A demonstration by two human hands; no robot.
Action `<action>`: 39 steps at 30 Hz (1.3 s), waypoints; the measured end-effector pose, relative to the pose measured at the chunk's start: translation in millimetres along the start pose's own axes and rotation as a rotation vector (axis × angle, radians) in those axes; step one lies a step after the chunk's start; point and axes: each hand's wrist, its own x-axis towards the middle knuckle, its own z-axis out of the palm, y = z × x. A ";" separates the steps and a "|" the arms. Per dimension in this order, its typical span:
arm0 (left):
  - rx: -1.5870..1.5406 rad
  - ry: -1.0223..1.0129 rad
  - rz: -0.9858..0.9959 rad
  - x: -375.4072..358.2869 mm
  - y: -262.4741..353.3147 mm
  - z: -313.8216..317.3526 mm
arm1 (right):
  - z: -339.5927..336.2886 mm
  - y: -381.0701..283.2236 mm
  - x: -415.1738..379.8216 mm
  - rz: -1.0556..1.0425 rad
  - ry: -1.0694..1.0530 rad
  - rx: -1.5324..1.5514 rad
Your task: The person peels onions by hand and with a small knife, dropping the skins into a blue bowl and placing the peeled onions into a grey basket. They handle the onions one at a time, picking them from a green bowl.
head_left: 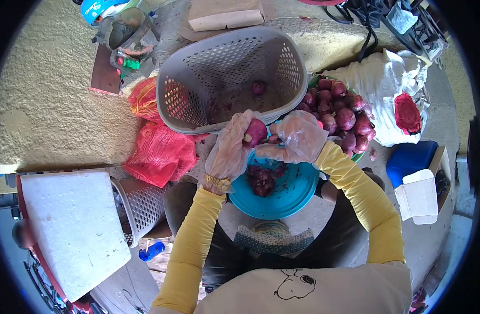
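Grey floor [438, 110] surrounds the blue basin [298, 201]. Above it, the left hand [233, 141] clasps a red onion [256, 132], pale end towards its palm; the right hand [298, 138] sits just beside, fingers bent, whether pinching anything I cannot tell. Ahead of both, the grey basket [214, 48] gapes open.

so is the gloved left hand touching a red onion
Touching: the head view shows the gloved left hand holding a red onion, with no gap where they meet.
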 end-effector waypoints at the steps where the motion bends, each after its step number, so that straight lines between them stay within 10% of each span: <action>1: 0.125 -0.024 0.002 -0.1 1.7 -7.4 | -2.7 1.3 0.9 -0.001 -0.001 0.000; 14: 0.715 -0.226 0.439 -9.5 26.1 -9.1 | -6.8 8.2 -1.4 0.109 0.098 -0.017; 24: 0.561 -0.234 0.355 -6.5 15.0 -20.6 | -1.7 8.6 -0.5 0.104 0.142 -0.030; 26: -0.548 -0.267 -0.382 4.9 0.8 -32.9 | -3.5 6.9 2.5 0.107 0.139 -0.022; 27: -0.550 -0.267 -0.383 1.9 3.7 -28.5 | -3.9 6.2 3.8 0.111 0.140 -0.012; 29: 0.582 -0.251 0.498 -7.5 9.7 -17.5 | -1.9 6.7 3.9 0.087 0.167 -0.047; 39: 0.493 -0.216 0.157 -10.2 23.5 -12.8 | 11.4 18.2 4.5 0.087 0.092 -0.086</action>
